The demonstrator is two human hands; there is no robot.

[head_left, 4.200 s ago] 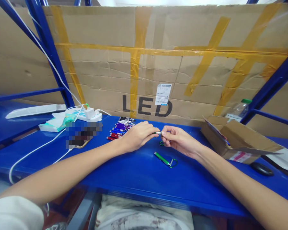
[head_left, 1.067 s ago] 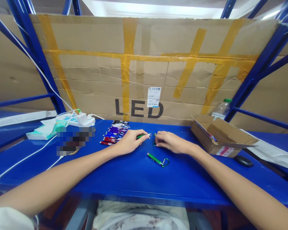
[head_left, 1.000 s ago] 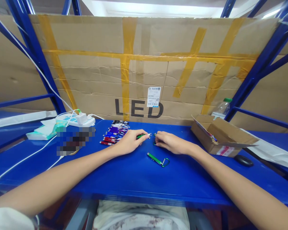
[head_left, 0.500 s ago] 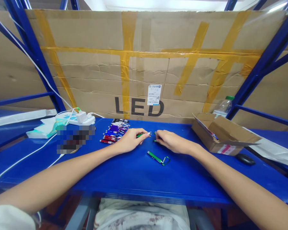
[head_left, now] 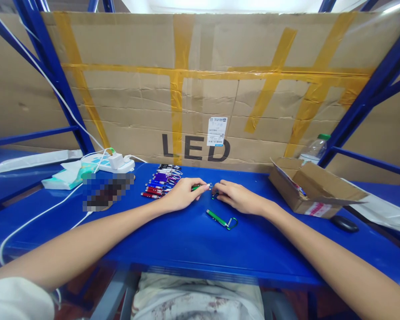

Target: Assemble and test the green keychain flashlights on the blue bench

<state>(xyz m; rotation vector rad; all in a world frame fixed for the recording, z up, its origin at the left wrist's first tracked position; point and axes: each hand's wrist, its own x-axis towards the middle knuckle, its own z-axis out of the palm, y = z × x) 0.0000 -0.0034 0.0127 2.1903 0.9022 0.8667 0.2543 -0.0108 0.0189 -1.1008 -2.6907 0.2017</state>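
My left hand (head_left: 182, 196) rests on the blue table (head_left: 193, 240) with its fingers closed round a small green keychain flashlight (head_left: 200, 187), whose silver tip points right. My right hand (head_left: 236, 198) lies just to the right, fingers pinched on a small green carabiner clip (head_left: 214, 195) next to that tip. A second green flashlight with a carabiner (head_left: 222, 219) lies loose on the table in front of both hands. A row of red, blue, purple and black flashlights (head_left: 162, 181) lies behind my left hand.
An open cardboard box (head_left: 315, 189) sits at the right, with a black mouse (head_left: 344, 223) near it and a plastic bottle (head_left: 315, 149) behind. A white power strip (head_left: 108, 162), a cable and a tissue pack (head_left: 65, 178) lie at the left. A taped cardboard wall marked LED stands behind.
Both hands came down from above the table to rest on it. In the last second they closed together slightly; the view shifted a little.
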